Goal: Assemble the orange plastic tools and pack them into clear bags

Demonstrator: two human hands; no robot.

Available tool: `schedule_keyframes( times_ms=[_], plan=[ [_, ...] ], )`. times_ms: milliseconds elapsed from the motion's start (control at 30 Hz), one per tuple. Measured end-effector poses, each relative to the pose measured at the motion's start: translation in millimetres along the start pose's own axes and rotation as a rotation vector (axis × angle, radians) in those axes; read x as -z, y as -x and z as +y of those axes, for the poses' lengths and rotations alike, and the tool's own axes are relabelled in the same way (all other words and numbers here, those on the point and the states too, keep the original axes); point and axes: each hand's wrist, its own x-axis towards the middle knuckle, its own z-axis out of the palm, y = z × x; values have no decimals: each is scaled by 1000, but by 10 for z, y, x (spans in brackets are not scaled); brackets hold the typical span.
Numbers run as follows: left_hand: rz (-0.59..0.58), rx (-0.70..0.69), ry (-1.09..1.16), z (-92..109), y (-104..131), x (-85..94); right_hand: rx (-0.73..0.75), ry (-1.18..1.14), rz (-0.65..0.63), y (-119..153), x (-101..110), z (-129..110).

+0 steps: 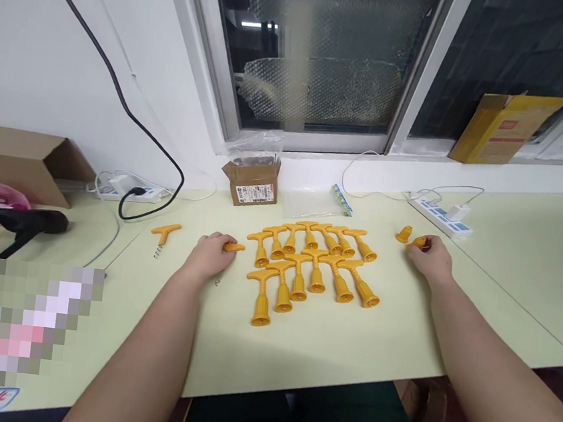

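Note:
My left hand (211, 255) is closed on a yellow T-shaped corkscrew handle (234, 248), its metal spiral (219, 277) pointing down by the table. Another yellow corkscrew (164, 233) with a bare spiral lies further left. My right hand (432, 259) has its fingers round a yellow cone-shaped cap (417, 243); a second cap (404, 234) stands just beyond it to the left. Between my hands, several yellow corkscrews with caps on lie in two rows, a back row (312, 236) and a front row (299, 283).
Behind the rows are a small open cardboard box (255, 185) and a clear plastic bag (312, 204). Power strips (442, 216) with cables lie along the wall. A larger brown box (10, 159) and a black object (34, 220) are at the left.

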Motion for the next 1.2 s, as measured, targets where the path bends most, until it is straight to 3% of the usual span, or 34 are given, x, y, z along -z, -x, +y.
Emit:
schedule_keyframes(
  times_ms=[233, 467, 700, 867, 967, 1200],
  plan=[
    [119, 156, 103, -71, -84, -13, -77, -168, 72, 47, 26, -13],
    [210, 173, 765, -19, -106, -2, -77, -263, 138, 73, 38, -18],
    [47, 176, 1255, 340, 0, -2, -6, -242, 164, 101, 33, -35],
    [-103, 177, 1457, 705, 149, -48, 264, -221, 195, 231, 14, -163],
    [-189, 122, 1519, 918, 250, -66, 480, -295, 79, 401, -8, -384],
    [-276, 28, 1507, 1213, 448, -81, 689, -588, -479, 1083, -44, -1157]
  ],
)
